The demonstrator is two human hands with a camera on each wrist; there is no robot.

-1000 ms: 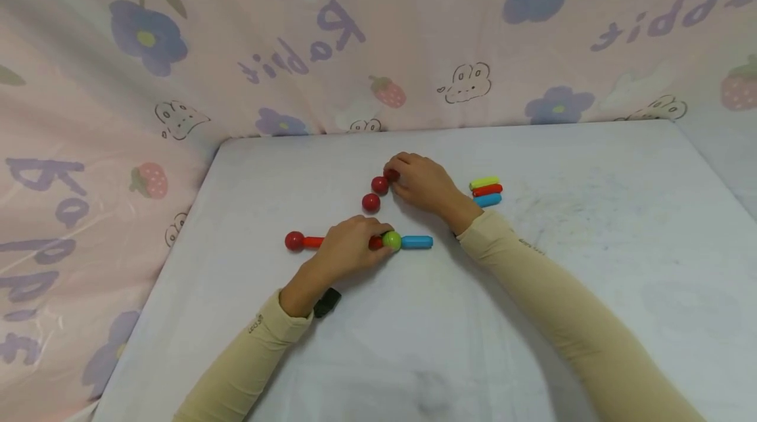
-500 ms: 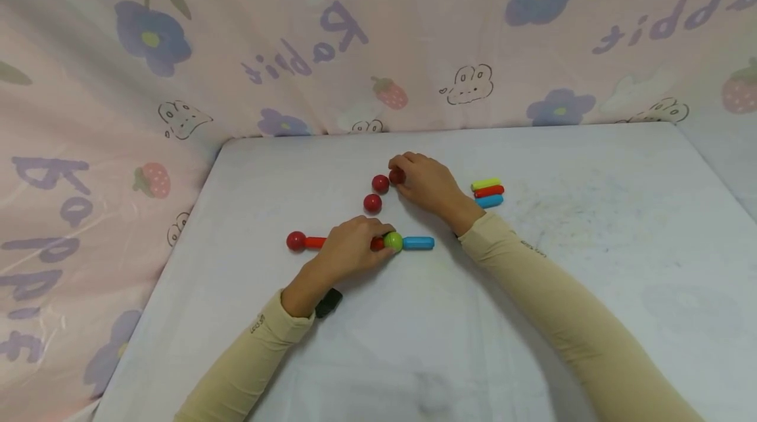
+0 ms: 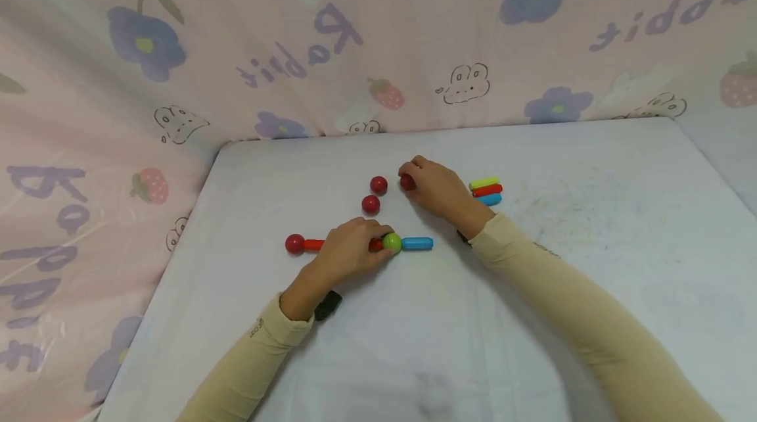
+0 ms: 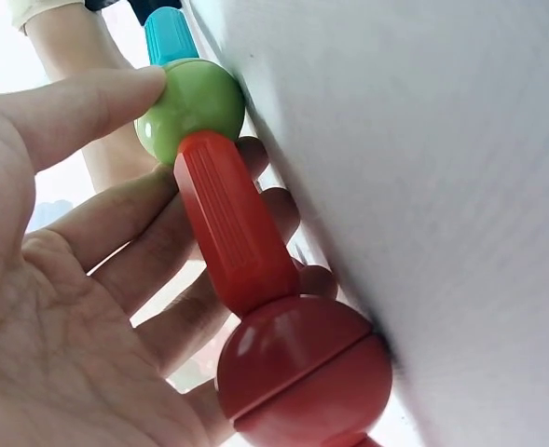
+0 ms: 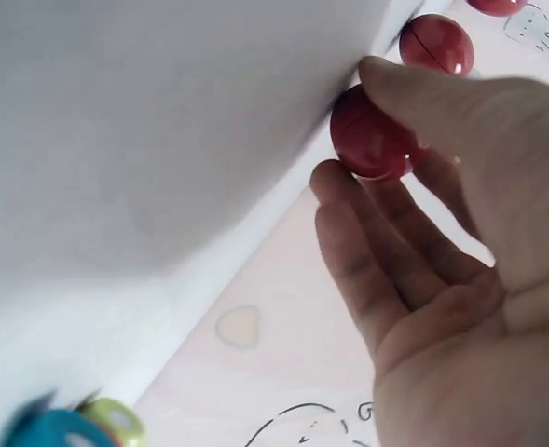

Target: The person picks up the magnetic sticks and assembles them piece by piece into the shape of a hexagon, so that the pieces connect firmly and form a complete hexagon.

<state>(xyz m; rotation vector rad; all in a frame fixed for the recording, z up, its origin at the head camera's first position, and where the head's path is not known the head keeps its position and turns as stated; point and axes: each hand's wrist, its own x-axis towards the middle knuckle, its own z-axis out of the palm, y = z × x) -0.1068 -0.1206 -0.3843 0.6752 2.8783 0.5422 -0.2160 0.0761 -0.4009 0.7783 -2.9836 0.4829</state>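
My left hand (image 3: pixel 351 246) pinches a green ball (image 4: pixel 198 107) between thumb and fingers. That ball belongs to a straight chain lying on the table: a blue stick (image 3: pixel 417 243) extends to its right, and a red stick (image 4: pixel 232 219) joins it to a dark red ball (image 4: pixel 302 372). The chain's left end is another red ball (image 3: pixel 295 244) on a red stick (image 3: pixel 313 245); the hand covers the middle in the head view. Further back, my right hand (image 3: pixel 440 189) grips a loose red ball (image 5: pixel 372 135) between thumb and fingers, at the tabletop.
Two loose red balls (image 3: pixel 378 185) lie left of the right hand. Right of it, a yellow-green stick (image 3: pixel 485 182), a red stick (image 3: pixel 488 190) and a blue stick (image 3: pixel 489 199) lie side by side. A printed curtain (image 3: pixel 414 47) borders the white table (image 3: pixel 591 225).
My right hand has drawn its red ball rightward and slightly nearer, away from the other two loose balls. The left hand keeps its hold on the green ball in the same place.
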